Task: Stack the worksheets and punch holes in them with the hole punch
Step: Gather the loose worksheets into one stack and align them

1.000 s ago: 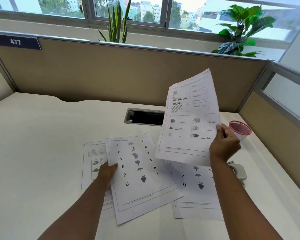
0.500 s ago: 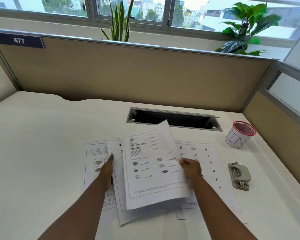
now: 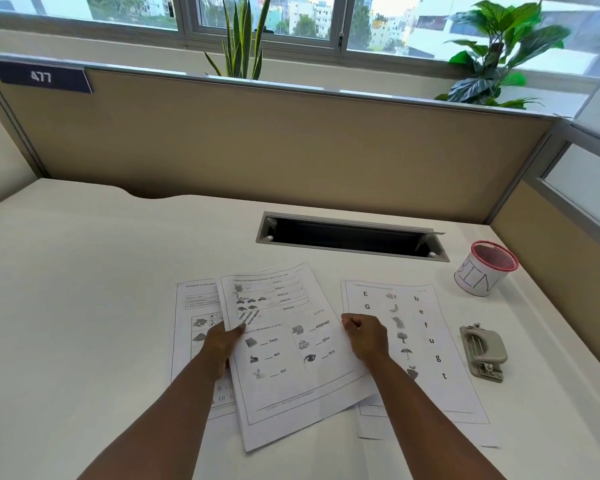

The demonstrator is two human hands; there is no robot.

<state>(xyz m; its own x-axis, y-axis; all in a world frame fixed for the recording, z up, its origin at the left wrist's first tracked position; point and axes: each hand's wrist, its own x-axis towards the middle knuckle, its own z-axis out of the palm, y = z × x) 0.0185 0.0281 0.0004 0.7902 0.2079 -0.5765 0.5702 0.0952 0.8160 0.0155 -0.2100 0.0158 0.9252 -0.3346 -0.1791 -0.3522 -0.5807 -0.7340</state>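
A picture-and-word worksheet lies on top of a small pile in front of me, tilted a little. My left hand grips the pile's left edge, thumb on the top sheet. My right hand is curled at the top sheet's right edge and seems to pinch it. Another worksheet sticks out from under the pile on the left. A letter worksheet lies flat to the right on more paper, partly hidden by my right arm. The grey hole punch sits on the desk right of it, untouched.
A white cup with a red mesh rim stands at the back right. A dark cable slot is cut into the white desk behind the papers. Beige partition walls close off the back and right sides.
My right hand brought the picture-and-word sheet down from the air and leftwards onto the pile under my left hand. This uncovered the letter sheet on the right.
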